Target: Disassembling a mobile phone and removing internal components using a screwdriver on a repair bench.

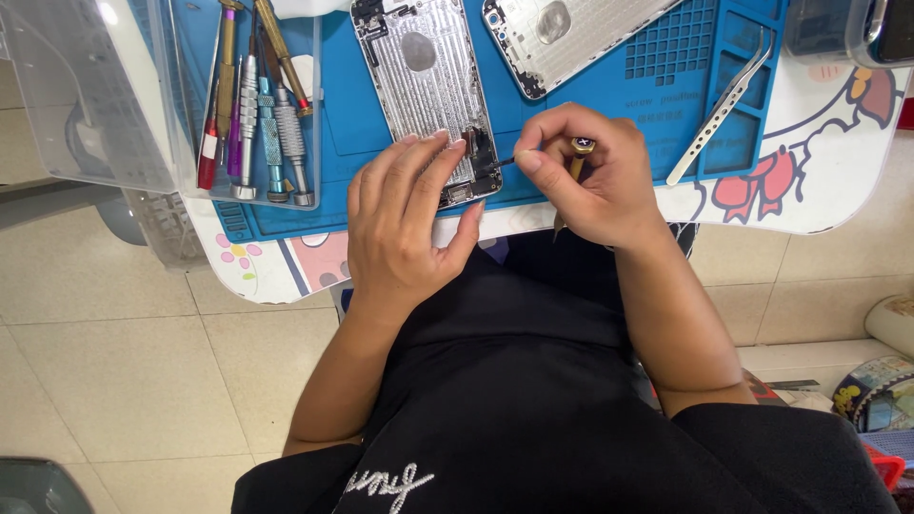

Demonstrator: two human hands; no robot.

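Silver opened phone housing (pixel 433 90) lies on the blue silicone work mat (pixel 609 105), its near end pinned under the flat, released left hand (pixel 405 224). Keeping that press firm and the tip upright should stop slipping. Right hand (pixel 586 176) pinches a gold-handled precision screwdriver (pixel 574 157), wrist bent inward.

Blue mat (pixel 362 114), silver phone housing (pixel 428 76), gold-handled screwdriver (pixel 575 157)

An opened silver phone housing (pixel 430 81) lies flat on the blue mat, a gold-handled screwdriver (pixel 577 157) angled at its lower end.
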